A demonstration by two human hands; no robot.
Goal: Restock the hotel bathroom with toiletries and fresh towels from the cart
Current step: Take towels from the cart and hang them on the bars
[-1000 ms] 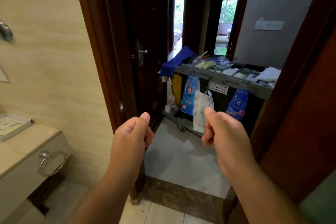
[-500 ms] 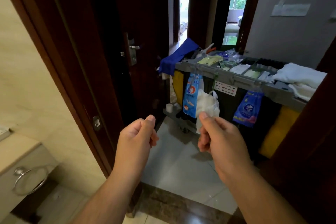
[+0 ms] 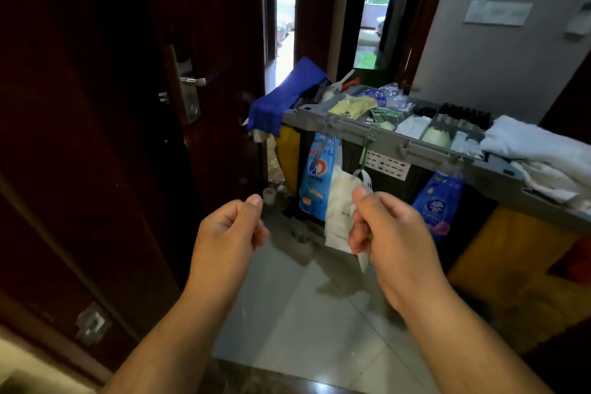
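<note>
Curling in toward the palm, the fingers of the left hand (image 3: 227, 233) sit under a thumb laid flat on top, as in a pinch. The right hand (image 3: 390, 233) is held level with it in the same curled pose, the two a little apart over the pale tiled floor (image 3: 303, 313). The floor between them looks faintly smeared. I cannot tell whether either hand has hold of something clear or nothing at all.

Just behind the right hand hangs a white plastic bag (image 3: 339, 211), between a blue printed packet (image 3: 318, 169) and a blue-and-purple packet (image 3: 438, 201). All three hang from the rim of the grey plastic housekeeping cart (image 3: 383, 137) standing in the doorway.

The cart's top tray is split into compartments of small sachets and packets, with a pale yellow item (image 3: 351, 104) near its left end. Folded white towels (image 3: 537, 150) are piled at the tray's right end, and a blue cloth (image 3: 287, 96) drapes over the left end. A yellow sack (image 3: 287, 150) hangs beneath that corner.

To the left stands the dark wooden door (image 3: 96, 105) with its metal lever handle (image 3: 192, 80).
</note>
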